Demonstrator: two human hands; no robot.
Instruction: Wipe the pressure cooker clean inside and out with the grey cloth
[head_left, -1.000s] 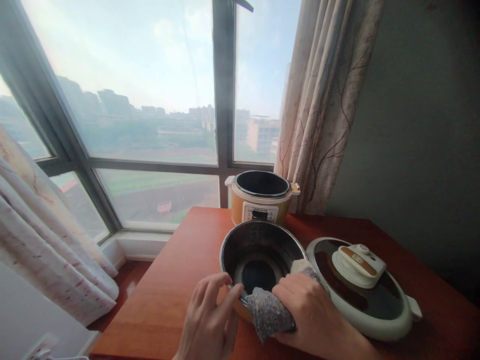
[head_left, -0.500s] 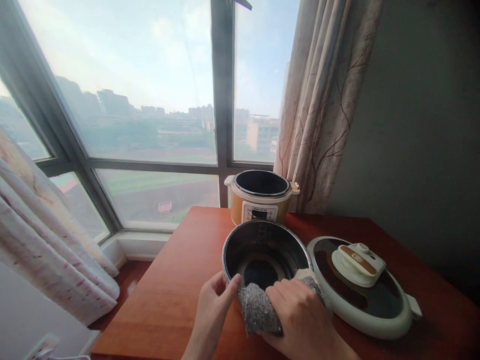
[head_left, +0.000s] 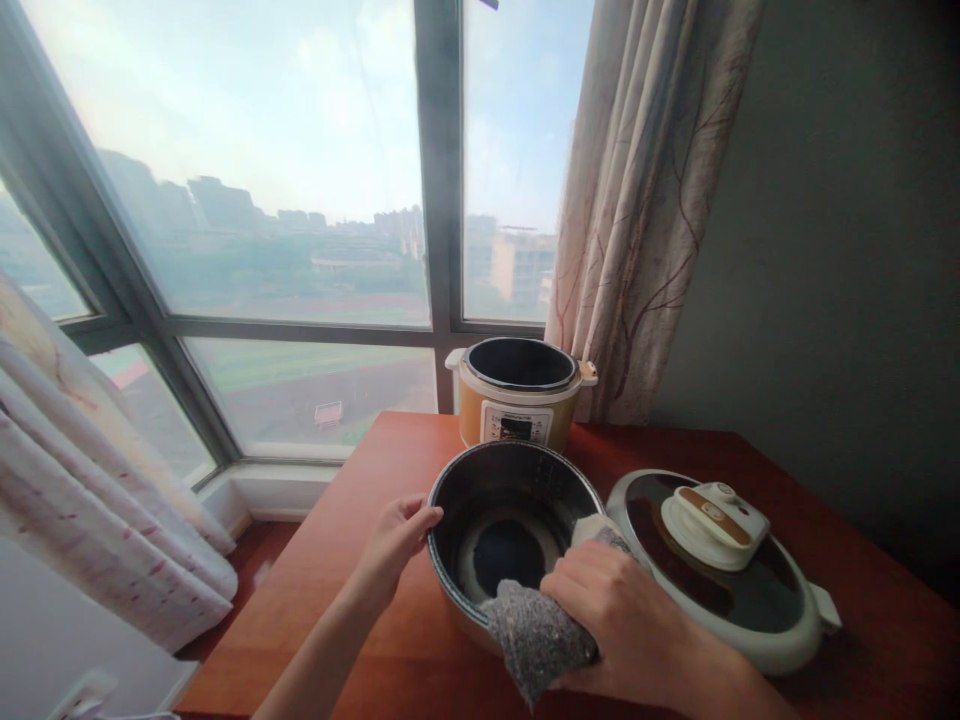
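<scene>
And we have the wooden table [head_left: 397,450] as our stage: at the back by the window sits the cooker body [head_left: 517,397], open-topped, and off to the right lies the glass lid [head_left: 754,605], handle up. Front and centre is the inner pot [head_left: 484,490], standing in front of the cooker, bare inside, and it looks nudged slightly leftward since half a second ago. Here's the real change: the left grip [head_left: 391,545] leaves the near rim beside the cloth and moves out to the left rim, where we see thumb and fingers pinching the edge. The right grip [head_left: 611,595] keeps its clasp on the grey cloth [head_left: 538,640], bunched over the near-right rim with a corner drooping outside. We'd judge that the pot is better braced, steadied on one side and pressed by cloth on the other.
</scene>
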